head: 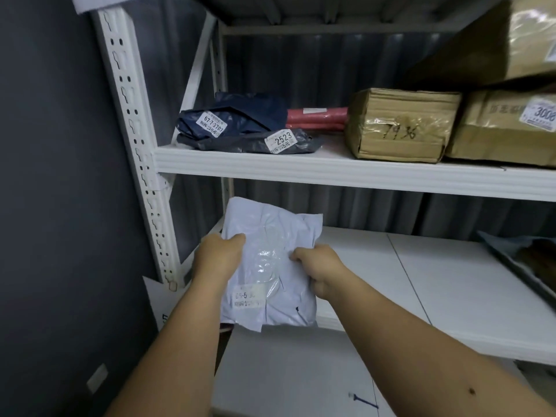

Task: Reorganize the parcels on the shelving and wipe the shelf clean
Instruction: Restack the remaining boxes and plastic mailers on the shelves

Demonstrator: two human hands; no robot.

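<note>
White parcel (272, 260) gripped both hands, overhanging lower shelf (451, 284) front-left edge.

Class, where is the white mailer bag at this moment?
In the head view, lower centre-left: the white mailer bag is gripped between the left hand and right hand, at the lower shelf's left end.

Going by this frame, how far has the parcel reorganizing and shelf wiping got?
Looks done: the lower shelf is mostly bare, and dark bags and cardboard boxes sit on the upper shelf. In hand: the left hand and right hand both grip a white mailer bag at the lower shelf's left end. Left: placing it; no cloth is in view, so whether wiping has happened cannot be told.
</note>
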